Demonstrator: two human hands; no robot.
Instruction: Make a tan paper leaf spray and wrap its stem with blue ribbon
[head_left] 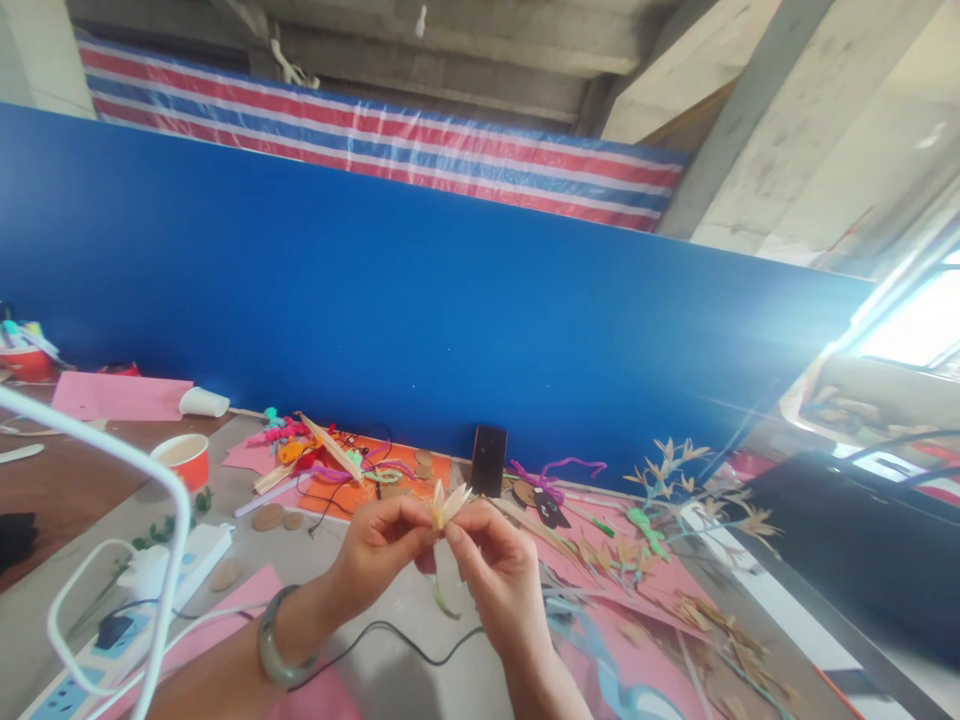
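The flower (441,508) is held above the table (409,635), its long axis near upright and petals fanning up from the grip, left hand (373,560) and right hand (501,568) pinching its base from opposite sides, equally near.

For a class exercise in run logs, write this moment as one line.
left hand: pinches flower | right hand: pinches flower | bangle: left wrist | white cup: on its side

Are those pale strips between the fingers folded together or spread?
Spread at the top: the pale strips have tips pointing apart in a V.
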